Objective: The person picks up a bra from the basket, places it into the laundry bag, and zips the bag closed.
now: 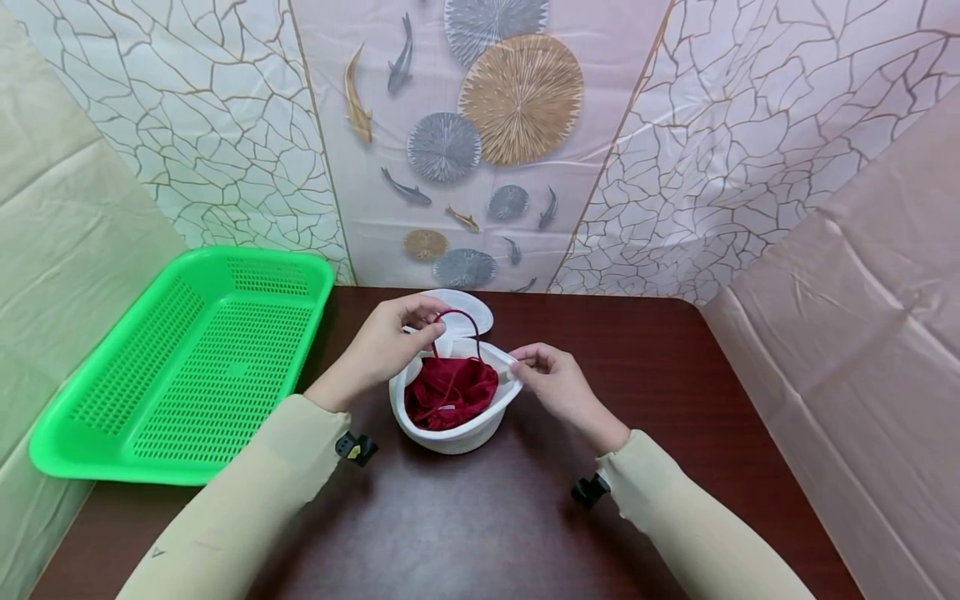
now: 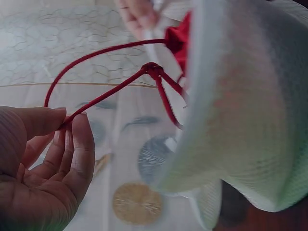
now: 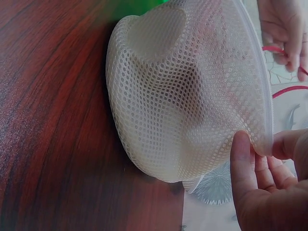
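Head view: my left grip [image 1: 386,337] pinches a red cord [image 2: 153,70] looping up from red cloth [image 1: 461,385] in the mesh bag [image 1: 461,442] on the counter [image 1: 645,383], mouth upward, longest left to right; my right grip [image 1: 558,385] pinches its rim.

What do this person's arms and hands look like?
The left sleeve and right sleeve are pale cream; the left bears a small dark mark. Small black devices show at both wrists. Left hand and right hand are gloveless.

The red cloth [image 1: 472,387] was partly hidden by the mesh bag [image 1: 457,441]; in the left wrist view, the right hand [image 2: 138,13] was blurred.
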{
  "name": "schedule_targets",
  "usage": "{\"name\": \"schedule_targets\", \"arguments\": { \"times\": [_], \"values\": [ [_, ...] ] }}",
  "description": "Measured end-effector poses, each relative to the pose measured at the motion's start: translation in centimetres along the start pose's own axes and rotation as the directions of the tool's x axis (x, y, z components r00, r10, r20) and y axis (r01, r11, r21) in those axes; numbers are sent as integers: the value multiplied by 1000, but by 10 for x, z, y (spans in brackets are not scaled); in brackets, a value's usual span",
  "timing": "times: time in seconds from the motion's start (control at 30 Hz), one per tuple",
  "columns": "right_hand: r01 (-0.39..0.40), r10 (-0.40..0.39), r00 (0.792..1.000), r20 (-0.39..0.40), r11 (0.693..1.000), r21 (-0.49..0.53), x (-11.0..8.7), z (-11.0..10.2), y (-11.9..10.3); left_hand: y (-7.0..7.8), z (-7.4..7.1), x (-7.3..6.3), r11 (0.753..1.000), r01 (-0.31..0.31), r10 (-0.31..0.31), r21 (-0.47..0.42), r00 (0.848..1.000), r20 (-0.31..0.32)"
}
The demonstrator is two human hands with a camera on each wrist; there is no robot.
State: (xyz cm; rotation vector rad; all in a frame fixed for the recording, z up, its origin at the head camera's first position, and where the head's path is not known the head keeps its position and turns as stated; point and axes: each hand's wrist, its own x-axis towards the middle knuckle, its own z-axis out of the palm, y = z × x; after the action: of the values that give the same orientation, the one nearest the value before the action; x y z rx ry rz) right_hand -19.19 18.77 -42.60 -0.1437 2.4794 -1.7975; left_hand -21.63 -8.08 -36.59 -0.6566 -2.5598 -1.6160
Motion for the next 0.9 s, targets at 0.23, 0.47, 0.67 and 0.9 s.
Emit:
{"name": "schedule_targets", "arguments": {
  "times": [0.23, 0.47, 0.67, 0.9],
  "values": [
    [-2, 2, 1000, 3, 1000, -11, 1, 1, 0, -19, 9, -5, 998, 33, -36, 61, 998, 48],
    [-13, 13, 1000, -2, 1000, -1, 1, 1, 1, -30, 6, -12, 997, 37, -40, 63, 999, 34],
    [-27, 27, 1000, 1, 1000, 2, 1, 1, 1, -36, -6, -23, 996, 25, -26, 91, 1000, 4],
    [-38, 39, 999, 10, 999, -18, -2, 1, -10, -40, -17, -32, 989, 49, -50, 143, 999, 9]
  ]
}}
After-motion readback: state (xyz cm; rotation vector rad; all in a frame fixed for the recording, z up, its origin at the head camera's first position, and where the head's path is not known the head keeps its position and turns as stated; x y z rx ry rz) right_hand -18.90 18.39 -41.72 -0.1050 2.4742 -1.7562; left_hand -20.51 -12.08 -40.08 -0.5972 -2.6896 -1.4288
